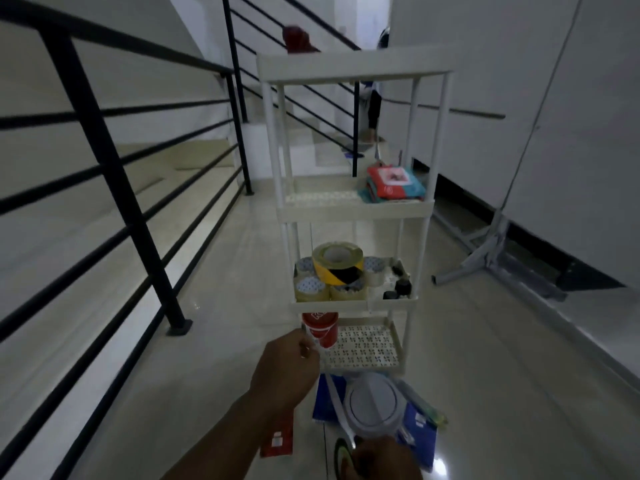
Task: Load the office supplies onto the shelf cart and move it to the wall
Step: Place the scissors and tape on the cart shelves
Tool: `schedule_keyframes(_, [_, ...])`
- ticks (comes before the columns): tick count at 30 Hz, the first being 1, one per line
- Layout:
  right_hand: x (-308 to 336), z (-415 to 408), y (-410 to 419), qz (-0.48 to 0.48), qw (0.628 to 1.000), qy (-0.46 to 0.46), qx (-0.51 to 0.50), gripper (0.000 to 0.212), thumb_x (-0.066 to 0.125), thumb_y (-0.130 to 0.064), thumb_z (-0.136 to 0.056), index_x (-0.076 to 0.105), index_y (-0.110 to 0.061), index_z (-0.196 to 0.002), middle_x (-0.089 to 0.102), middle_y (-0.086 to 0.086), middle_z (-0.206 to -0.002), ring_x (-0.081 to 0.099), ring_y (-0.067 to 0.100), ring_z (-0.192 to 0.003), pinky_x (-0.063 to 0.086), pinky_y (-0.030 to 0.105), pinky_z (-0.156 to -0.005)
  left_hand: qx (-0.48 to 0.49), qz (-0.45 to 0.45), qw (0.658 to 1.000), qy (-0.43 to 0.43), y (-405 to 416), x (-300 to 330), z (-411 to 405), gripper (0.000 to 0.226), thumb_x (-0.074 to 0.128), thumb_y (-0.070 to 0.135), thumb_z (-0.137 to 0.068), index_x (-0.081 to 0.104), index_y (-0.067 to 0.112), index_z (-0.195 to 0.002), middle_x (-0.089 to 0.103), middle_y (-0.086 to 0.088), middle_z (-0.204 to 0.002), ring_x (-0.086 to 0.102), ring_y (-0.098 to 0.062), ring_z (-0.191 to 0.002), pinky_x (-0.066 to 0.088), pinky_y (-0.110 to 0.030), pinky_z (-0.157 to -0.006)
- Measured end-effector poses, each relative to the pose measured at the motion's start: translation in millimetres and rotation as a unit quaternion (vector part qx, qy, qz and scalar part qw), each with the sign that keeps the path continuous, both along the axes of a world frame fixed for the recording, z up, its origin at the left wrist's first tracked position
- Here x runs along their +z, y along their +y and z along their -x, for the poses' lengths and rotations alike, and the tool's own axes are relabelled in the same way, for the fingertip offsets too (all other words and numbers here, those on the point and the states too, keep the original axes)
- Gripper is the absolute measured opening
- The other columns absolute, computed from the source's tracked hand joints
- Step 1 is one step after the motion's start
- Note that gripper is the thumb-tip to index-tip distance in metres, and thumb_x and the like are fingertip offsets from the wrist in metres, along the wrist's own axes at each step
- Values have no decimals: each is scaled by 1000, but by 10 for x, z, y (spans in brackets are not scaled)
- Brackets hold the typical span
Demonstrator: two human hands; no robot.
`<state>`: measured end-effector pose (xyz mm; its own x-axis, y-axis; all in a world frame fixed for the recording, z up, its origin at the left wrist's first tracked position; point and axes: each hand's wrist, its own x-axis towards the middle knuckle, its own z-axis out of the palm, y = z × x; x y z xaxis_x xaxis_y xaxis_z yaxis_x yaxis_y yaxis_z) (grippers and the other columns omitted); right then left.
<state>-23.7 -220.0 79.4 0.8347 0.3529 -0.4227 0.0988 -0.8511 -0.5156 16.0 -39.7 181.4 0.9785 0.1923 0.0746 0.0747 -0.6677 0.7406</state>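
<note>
The white four-tier shelf cart (353, 207) stands on the tiled landing in front of me. Red wipe packs (394, 185) lie on its second tier. The third tier holds a yellow-black tape roll (337, 268), several clear tape rolls (311, 289) and small black parts (398, 289). A red can (320, 329) stands at the left of the lowest tier. My left hand (287, 368) is beside that can and pinches a white strip (334, 400) that runs down toward my right hand (381, 459). My right hand grips a round green-black item (341, 455), mostly hidden.
On the floor by the cart's foot lie a blue folder (420, 431), a white round object (375, 407) and a red packet (278, 438). A black stair railing (114, 161) runs on the left. A grey metal stand (485, 251) leans at the right wall. A person stands on the stairs behind.
</note>
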Motion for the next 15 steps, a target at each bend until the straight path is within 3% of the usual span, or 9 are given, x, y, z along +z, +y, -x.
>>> schedule_keyframes(2, [272, 52, -56, -35, 999, -12, -8, 37, 57, -36, -92, 55, -36, -55, 54, -31, -53, 56, 2, -100, 31, 12, -77, -9, -20, 999, -33, -19, 224, -43, 10, 56, 21, -88, 64, 20, -83, 65, 6, -79, 62, -9, -71, 51, -27, -62])
schedule_keyframes(3, [391, 38, -79, -64, 995, -58, -53, 28, 60, -37, -89, 53, -40, -63, 55, -26, -67, 56, 5, -103, 33, 13, -80, -12, -34, 998, -52, -23, 327, -77, 10, 55, 20, -88, 65, 20, -84, 65, 5, -80, 61, -9, -72, 52, -28, -65])
schedule_keyframes(5, [655, 8, -122, -110, 980, -127, -105, 9, 67, -37, -83, 61, -43, -84, 57, -16, -90, 57, 5, -93, 41, 13, -84, -17, -61, 994, -91, -14, 516, -176, 11, 54, 19, -88, 65, 16, -88, 66, 1, -87, 60, -12, -79, 54, -33, -71])
schedule_keyframes(7, [864, -76, -218, -157, 946, -249, -134, 10, 74, -33, -79, 70, -40, -84, 60, -14, -83, 59, -2, -74, 46, 6, -75, -25, -101, 986, -129, 39, 690, -297, 13, 55, 19, -87, 65, 14, -94, 66, 0, -98, 55, -13, -91, 49, -31, -74])
schedule_keyframes(10, [1377, -311, -286, -117, 922, -348, -122, 8, 74, -29, -81, 78, -30, -88, 56, -14, -71, 53, -5, -59, 39, 3, -55, -47, -166, 973, -157, 195, 963, -488, 25, 55, 23, -85, 62, 17, -108, 61, -1, -109, 48, -18, -108, 45, -32, -85])
schedule_keyframes(15, [2458, -718, -179, 19, 914, -395, -94, 16, 62, -26, -90, 75, -28, -99, 67, -3, -91, 57, 6, -71, 37, 13, -55, -77, -196, 968, -134, 441, 1416, -628, 45, 53, 27, -87, 50, 21, -131, 54, 0, -131, 40, -20, -125, 42, -39, -99])
